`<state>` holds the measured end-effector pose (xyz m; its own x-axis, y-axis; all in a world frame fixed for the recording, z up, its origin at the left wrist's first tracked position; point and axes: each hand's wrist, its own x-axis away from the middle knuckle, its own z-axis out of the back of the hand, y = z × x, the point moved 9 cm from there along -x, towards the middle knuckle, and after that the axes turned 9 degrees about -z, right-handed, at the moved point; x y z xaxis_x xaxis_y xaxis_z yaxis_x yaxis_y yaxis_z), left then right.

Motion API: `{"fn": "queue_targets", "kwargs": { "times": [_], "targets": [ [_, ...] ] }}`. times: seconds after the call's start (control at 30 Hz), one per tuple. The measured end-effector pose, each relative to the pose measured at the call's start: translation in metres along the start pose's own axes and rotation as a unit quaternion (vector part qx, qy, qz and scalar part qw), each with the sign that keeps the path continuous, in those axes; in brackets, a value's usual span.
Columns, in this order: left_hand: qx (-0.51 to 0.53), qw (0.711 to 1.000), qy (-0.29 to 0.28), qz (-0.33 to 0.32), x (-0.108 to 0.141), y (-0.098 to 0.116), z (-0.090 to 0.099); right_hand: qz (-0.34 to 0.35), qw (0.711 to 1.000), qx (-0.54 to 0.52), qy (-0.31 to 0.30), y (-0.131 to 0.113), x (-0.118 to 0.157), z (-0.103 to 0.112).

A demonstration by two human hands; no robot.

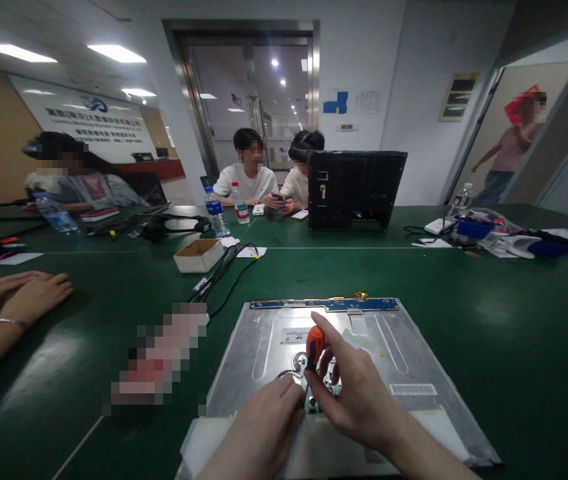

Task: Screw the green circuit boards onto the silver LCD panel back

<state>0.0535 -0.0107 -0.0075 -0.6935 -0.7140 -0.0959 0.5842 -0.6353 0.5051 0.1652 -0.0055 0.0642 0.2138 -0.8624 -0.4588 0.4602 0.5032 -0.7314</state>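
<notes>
A silver metal panel point(399, 360) lies on the green table, with a blue circuit strip point(324, 305) along its far edge. My right hand point(357, 387) has its thumb and fingers round an orange and black screwdriver point(315, 340), held roughly upright over the panel's middle. Below it is a small green circuit board point(313, 403), partly covered by my hands. My left hand point(269, 417) rests at the near left side of this board, beside a dark wire; its fingertips are bent down and what they hold, if anything, is hidden.
Another person's hands point(34, 297) rest on the table at the left. A cardboard box point(198, 256), black cables point(229, 267) and bottles point(216, 213) stand beyond the panel. A black monitor frame point(357, 190) stands at the back; bagged items point(494, 230) lie back right.
</notes>
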Motion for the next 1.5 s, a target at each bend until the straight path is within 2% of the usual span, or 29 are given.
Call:
{"fn": "queue_targets", "kwargs": {
  "times": [0.27, 0.47, 0.73, 1.13, 1.27, 1.5],
  "targets": [
    [0.01, 0.998, 0.061, -0.029, 0.003, 0.004, 0.005, 0.037, 0.999, 0.005, 0.023, -0.009, 0.002, 0.003],
    [0.033, 0.996, 0.077, -0.042, 0.003, 0.006, 0.011, 0.06, 0.998, -0.01, 0.021, -0.006, 0.001, 0.002],
    [0.042, 0.996, 0.068, -0.044, 0.003, 0.008, 0.01, 0.046, 0.999, -0.02, 0.003, -0.003, 0.002, -0.002],
    [0.045, 0.995, 0.069, -0.056, 0.002, 0.008, 0.007, 0.038, 0.999, 0.002, 0.033, 0.0, 0.001, 0.003],
    [0.031, 0.996, 0.068, -0.054, 0.002, 0.008, 0.007, 0.048, 0.999, -0.001, 0.021, -0.001, 0.001, 0.001],
    [0.02, 0.996, 0.074, -0.043, 0.003, 0.006, 0.007, 0.01, 1.0, -0.002, 0.017, 0.002, 0.0, 0.0]
  ]
}}
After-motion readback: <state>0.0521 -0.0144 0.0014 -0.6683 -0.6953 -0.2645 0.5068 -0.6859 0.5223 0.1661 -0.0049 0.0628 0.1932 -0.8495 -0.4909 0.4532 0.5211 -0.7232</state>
